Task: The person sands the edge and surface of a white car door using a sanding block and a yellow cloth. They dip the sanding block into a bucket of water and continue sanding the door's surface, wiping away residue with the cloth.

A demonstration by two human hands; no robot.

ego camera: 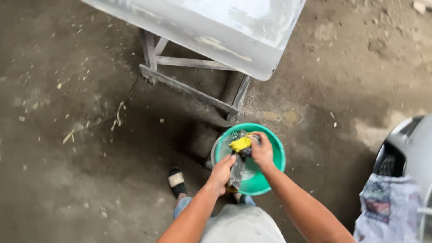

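I see a dirt-and-concrete floor (67, 157) w/ wood chips scattered, well left of both sets of fingers. Above the fingers, at top of view, a big pale grey-white primed panel (216, 27) lies on a grey metal trestle stand (189, 85); its lower bar sits just above the bowl. Far right of the fingers, a grey car body part (414, 144) w/ crumpled newspaper masking (387, 207) under it, well apart from the hands.

Round teal-green plastic basin (276, 153) sits on the floor, directly under both hands; some wet shine inside, can't tell how much water.

Left hand (221, 173) hangs over the basin's near-left rim, fingers (229, 159) closed, pinched on the lower end of a dark grey wet sheet, prob. sandpaper or cloth (237, 170), which hangs limp below and right of those fingers. Can't tell the material for sure.

Right hand (262, 150) is over the basin's middle, fingers (256, 137) curled shut round the upper end of the same dark sheet. Just left of the right fingers, touching them, a small yellow block, sponge or sanding pad (240, 144), sits on top of the sheet; above the left fingers.

Below the left fingers, a foot in a black-and-white sandal (176, 180) on the floor; grey shorts (238, 227) at bottom edge, between the forearms.
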